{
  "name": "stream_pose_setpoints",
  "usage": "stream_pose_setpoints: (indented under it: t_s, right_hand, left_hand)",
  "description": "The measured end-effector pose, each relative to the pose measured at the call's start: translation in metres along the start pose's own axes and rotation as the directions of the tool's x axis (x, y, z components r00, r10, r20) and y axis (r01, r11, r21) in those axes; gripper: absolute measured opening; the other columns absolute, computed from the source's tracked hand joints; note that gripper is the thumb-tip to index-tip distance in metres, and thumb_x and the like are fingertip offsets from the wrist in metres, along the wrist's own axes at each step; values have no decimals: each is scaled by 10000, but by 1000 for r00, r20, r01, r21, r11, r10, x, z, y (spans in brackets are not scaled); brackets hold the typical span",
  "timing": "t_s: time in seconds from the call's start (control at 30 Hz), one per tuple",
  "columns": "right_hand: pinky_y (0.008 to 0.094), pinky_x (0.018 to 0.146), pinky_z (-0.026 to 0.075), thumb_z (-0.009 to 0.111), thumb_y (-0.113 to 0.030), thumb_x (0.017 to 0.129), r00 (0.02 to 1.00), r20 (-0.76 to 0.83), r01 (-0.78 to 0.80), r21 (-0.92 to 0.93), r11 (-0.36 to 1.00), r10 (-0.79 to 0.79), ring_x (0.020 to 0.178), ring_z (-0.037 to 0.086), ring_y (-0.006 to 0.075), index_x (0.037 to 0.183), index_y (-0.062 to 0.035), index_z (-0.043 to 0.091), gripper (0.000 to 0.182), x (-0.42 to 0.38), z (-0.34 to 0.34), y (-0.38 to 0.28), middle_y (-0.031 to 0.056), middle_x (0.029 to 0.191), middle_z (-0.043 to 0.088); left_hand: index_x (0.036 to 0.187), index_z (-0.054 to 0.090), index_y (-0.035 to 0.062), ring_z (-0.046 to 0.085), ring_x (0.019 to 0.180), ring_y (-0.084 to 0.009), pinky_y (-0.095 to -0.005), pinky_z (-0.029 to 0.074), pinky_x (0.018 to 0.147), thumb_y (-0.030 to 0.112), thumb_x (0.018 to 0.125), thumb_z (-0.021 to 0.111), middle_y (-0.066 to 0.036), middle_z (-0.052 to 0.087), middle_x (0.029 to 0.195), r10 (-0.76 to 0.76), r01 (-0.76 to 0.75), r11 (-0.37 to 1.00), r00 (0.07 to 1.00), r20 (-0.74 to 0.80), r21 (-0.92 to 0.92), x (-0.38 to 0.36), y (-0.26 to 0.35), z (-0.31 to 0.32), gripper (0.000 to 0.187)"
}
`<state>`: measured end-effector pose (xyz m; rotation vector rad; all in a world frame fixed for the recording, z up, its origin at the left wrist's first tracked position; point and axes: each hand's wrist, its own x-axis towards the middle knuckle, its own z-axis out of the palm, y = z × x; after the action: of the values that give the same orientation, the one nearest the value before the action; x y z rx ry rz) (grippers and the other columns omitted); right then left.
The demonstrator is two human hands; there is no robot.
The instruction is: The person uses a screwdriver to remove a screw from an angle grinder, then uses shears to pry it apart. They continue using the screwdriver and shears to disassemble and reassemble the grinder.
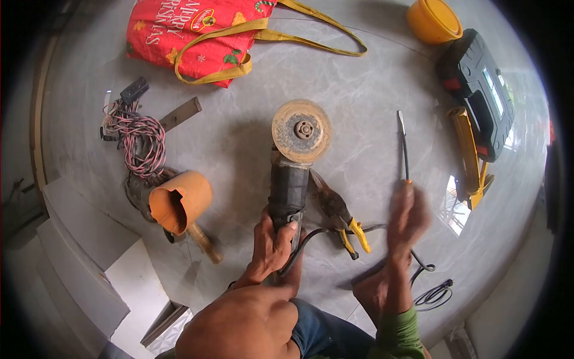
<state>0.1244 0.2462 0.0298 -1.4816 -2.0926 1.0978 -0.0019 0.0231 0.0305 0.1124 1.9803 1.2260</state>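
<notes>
My left hand is wrapped around the rear body of an angle grinder, thumb pressed on its side near the switch. The grinder's worn, rusty disc faces up, with the flange nut at its centre. Blurred by motion, my right hand closes on the orange handle of a screwdriver, whose shaft points away from me. Between the hands, a pair of pliers with yellow grips lies on the floor. The grinder's black cord runs behind the pliers' grips.
Left lie a pink-and-black wire coil, an orange plastic cup and a wooden-handled tool. A red bag stands at the back. On the right are a yellow tub, a dark tool case and the cord's plug.
</notes>
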Motion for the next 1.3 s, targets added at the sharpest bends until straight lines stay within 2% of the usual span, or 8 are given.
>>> stream_pose_setpoints:
  t_s: [0.13, 0.27, 0.43, 0.53, 0.63, 0.9, 1.03, 1.3]
  right_hand:
    - [433, 879, 517, 795, -248, 833, 973, 182, 220, -527, 821, -144, 1057, 619, 347, 1208, -43, 613, 464, 57, -46, 43, 186, 1180, 607]
    - [436, 878, 512, 797, -238, 826, 934, 334, 33, -433, 901, 126, 1043, 626, 365, 1263, -55, 559, 530, 60, -54, 53, 183, 1158, 617]
    - [451, 836, 510, 738, -150, 863, 885, 451, 135, -488, 862, 117, 975, 644, 388, 1195, -43, 564, 390, 48, -52, 56, 207, 1092, 630]
    - [406, 705, 489, 581, -70, 947, 936, 349, 164, -346, 924, -35, 758, 628, 289, 1215, -37, 579, 270, 45, -62, 49, 177, 904, 645]
    - [397, 752, 504, 593, -57, 938, 935, 347, 209, -357, 910, -78, 807, 624, 318, 1254, -42, 579, 317, 42, -99, 4, 169, 944, 619]
    - [354, 606, 576, 801, -27, 680, 724, 690, 366, -369, 854, -12, 703, 723, 289, 1121, -56, 620, 478, -11, -175, -132, 154, 913, 677]
    - [358, 601, 564, 820, -20, 644, 607, 737, 649, -244, 721, -297, 738, 701, 265, 1097, -65, 670, 479, -25, -167, -145, 135, 870, 662]
    - [344, 563, 552, 851, -11, 609, 557, 728, 748, -230, 622, -400, 704, 691, 251, 1090, -81, 685, 514, -32, -150, -159, 110, 895, 656]
  left_hand:
    - [1199, 521, -61, 638, 835, -250, -399, 527, 778, 246, 892, 609, -170, 662, 942, 62, -61, 997, 998, -21, 38, 1, -6, 2, 443]
    - [1185, 521, -64, 638, 837, -261, -412, 524, 779, 254, 881, 616, -172, 657, 929, 16, -16, 1000, 1000, -10, -15, 2, -8, 0, 450]
    - [1189, 518, -69, 648, 830, -279, -422, 527, 778, 257, 872, 620, -184, 656, 925, -26, 24, 998, 999, -26, -55, 1, -6, 3, 466]
    - [1202, 507, -73, 652, 807, -298, -422, 531, 768, 239, 866, 619, -187, 656, 914, 67, -66, 998, 997, -38, 26, 3, -22, 2, 472]
    - [1215, 494, -77, 656, 795, -318, -420, 533, 759, 212, 859, 617, -193, 656, 907, 100, -99, 994, 995, -22, 54, 4, -24, 4, 475]
    - [1220, 475, -88, 675, 719, -272, -416, 552, 678, 173, 849, 619, -184, 654, 859, 212, -214, 976, 976, -51, -43, 9, -39, 11, 476]
    - [1181, 523, -46, 626, 811, -204, -365, 536, 723, 207, 876, 610, -136, 641, 935, 96, -99, 992, 994, -45, -76, 5, -26, 9, 406]
    - [1241, 448, -96, 659, 821, -356, -457, 536, 773, 215, 828, 660, -230, 645, 942, 85, -84, 988, 996, -2, -132, 10, -50, 13, 559]
